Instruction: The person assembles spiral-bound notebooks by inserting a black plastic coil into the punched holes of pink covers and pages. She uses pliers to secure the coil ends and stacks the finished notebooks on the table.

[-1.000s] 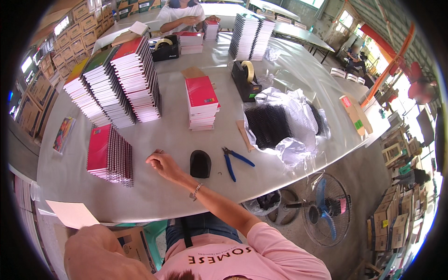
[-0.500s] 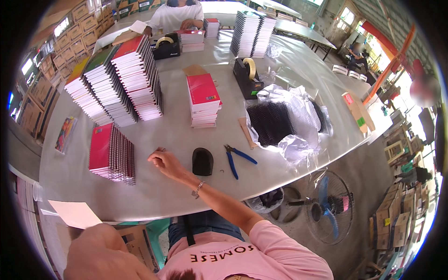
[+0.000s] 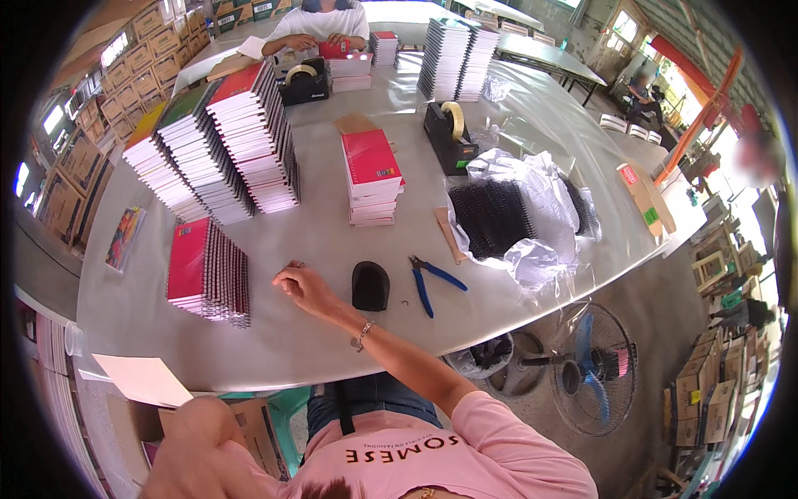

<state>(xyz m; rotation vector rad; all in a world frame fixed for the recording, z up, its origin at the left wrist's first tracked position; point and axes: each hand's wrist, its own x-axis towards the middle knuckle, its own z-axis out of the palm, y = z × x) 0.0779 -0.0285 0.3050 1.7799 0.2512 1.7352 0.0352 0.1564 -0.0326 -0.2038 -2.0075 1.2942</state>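
My right hand [image 3: 303, 287] is over the table's near part, its fingers curled together; nothing shows in them. To its left stands a stack of red spiral-bound notebooks [image 3: 189, 264]. A black, rounded pad-like object [image 3: 370, 285] lies just right of the hand. Beyond that are blue-handled cutting pliers [image 3: 425, 288], with a tiny dark wire scrap [image 3: 405, 303] beside them. My left arm [image 3: 199, 424] is bent at the lower left, and its hand is out of sight. Close to that arm is a pale sheet [image 3: 143, 378] at the table's edge.
Tall notebook stacks [image 3: 258, 141] stand at the left. Red-covered books [image 3: 371, 170] are piled mid-table, near a tape dispenser [image 3: 449, 137]. Black binding coils [image 3: 490, 216] lie in white wrapping. Across the table, a person [image 3: 320, 29] handles a red book. A fan [image 3: 592, 370] stands at the right.
The view has shifted slightly, so the table things sit a little farther right. My right hand keeps nearly the same pose. The person across has lifted a small red book.
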